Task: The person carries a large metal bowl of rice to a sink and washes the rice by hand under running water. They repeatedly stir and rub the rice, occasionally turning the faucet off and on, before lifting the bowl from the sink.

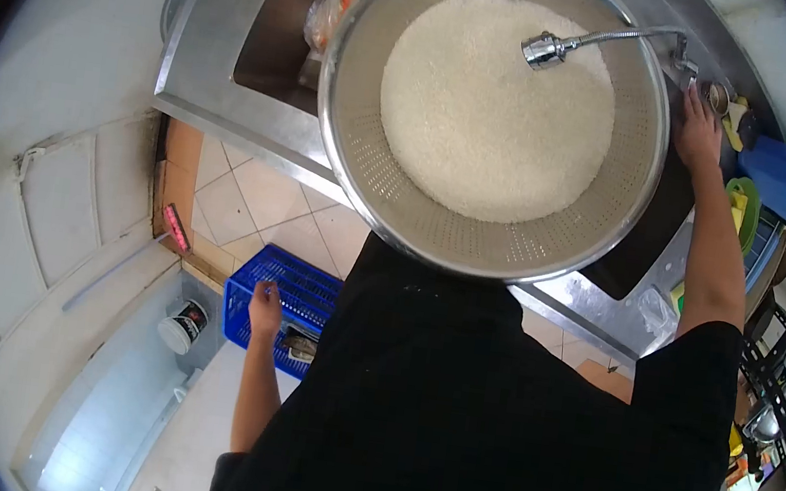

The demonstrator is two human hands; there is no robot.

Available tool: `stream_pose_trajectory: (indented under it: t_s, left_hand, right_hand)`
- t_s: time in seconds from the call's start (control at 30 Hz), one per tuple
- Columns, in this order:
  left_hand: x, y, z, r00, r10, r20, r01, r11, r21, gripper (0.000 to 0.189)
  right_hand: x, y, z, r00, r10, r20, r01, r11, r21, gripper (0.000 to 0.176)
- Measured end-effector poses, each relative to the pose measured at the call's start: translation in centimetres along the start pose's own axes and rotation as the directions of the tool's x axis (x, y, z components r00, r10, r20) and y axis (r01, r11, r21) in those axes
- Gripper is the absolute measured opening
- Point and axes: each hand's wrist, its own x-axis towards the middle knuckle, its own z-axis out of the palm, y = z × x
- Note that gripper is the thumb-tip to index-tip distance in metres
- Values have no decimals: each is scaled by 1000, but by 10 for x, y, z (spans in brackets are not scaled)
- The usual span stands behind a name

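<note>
A colander (347, 142) of rice (493, 111) is set across the sink (270, 44) under the spray head (542, 50), with no water seen, so rinsing is judged about to begin. The right hand (698, 126) is laid at the tap (685, 65), its grip not discernible; the left hand (265, 308) is hung loosely curled and empty by a blue crate (295, 287). A gentle turn of the tap is called for next

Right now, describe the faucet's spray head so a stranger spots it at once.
Find the steel sink, then the big perforated colander of white rice over it. Above the rice hangs the spray head, ending a thin curved hose that runs from beside the right hand: the only small chrome nozzle there.
</note>
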Motion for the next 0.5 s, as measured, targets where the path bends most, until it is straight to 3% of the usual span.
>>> stream_pose_trajectory:
  t_s: [0.07,0.1,0.13,0.17,0.2,0.23,0.27,0.3,0.33,0.4,0.47,0.5]
  left_hand:
    - [-33,-58,36,997,-40,64,34,996,88,31]
    - [-54,-64,44,988,-93,125,79,990,116,32]
    - [-77,-66,55,972,-149,180,124,982,142,33]
    - [-96,-77,70,972,-151,178,127,982,138,33]
    - [-105,-91,89,966,-146,214,126,987,102,32]
    - [-111,-99,102,958,-141,248,128,989,69,31]
    - [-113,-95,110,960,-145,239,131,989,73,31]
    - [-112,-86,121,931,-203,303,260,952,-163,29]
    - [-112,-77,133,893,-242,379,388,840,-379,27]
    - [-119,0,119,946,-147,288,273,842,-466,22]
    - [-120,49,100,972,-4,237,116,880,-460,20]
    - [-124,72,88,979,0,204,99,874,-475,21]
  right_hand:
    - [1,16,1,999,-22,-48,23,1000,15,53]
    - [11,19,-21,972,199,-121,-150,932,329,48]
    - [19,16,-42,899,419,-123,-262,742,617,45]
    - [10,5,-59,777,582,-238,-114,503,857,39]
    - [-3,-15,-85,774,585,-243,-107,498,860,39]
    - [-21,-42,-116,772,635,24,-89,70,994,39]
    - [-39,-72,-140,778,558,289,-76,-373,925,39]
    - [-55,-102,-155,882,309,356,-195,-448,873,45]
    - [-67,-132,-167,918,34,396,-332,-482,811,52]
    - [-54,-183,-171,879,-82,469,-461,-392,796,60]
    - [-24,-203,-151,917,-25,398,-364,-465,807,61]
    - [-17,-208,-162,919,-34,392,-363,-460,810,61]
